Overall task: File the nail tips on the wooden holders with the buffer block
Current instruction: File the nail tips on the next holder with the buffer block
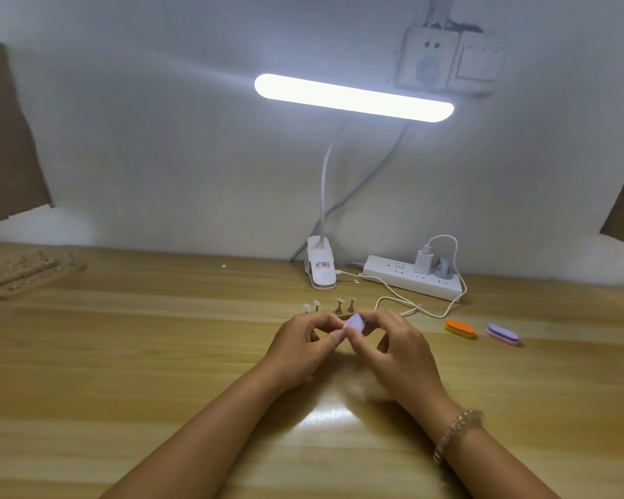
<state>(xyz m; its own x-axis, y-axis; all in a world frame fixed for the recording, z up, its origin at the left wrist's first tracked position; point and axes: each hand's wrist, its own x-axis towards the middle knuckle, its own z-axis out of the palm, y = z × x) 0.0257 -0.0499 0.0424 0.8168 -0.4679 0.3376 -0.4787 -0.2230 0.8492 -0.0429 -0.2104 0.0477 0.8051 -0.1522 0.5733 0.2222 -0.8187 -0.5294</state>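
Note:
My two hands meet over the middle of the wooden table [123,372]. My right hand [393,351] grips a small lilac buffer block [355,324] between thumb and fingers. My left hand [303,343] has its fingers curled and pinches something small against the block; what it holds is hidden. Just behind my hands stands a wooden holder with several nail tips [326,307] on short pegs, its base mostly hidden by my fingers.
An orange buffer block [460,328] and a purple one [503,333] lie to the right. A clip lamp base [321,268], a white power strip [411,279] and its cable sit at the back. More wooden holders [26,273] lie at the far left.

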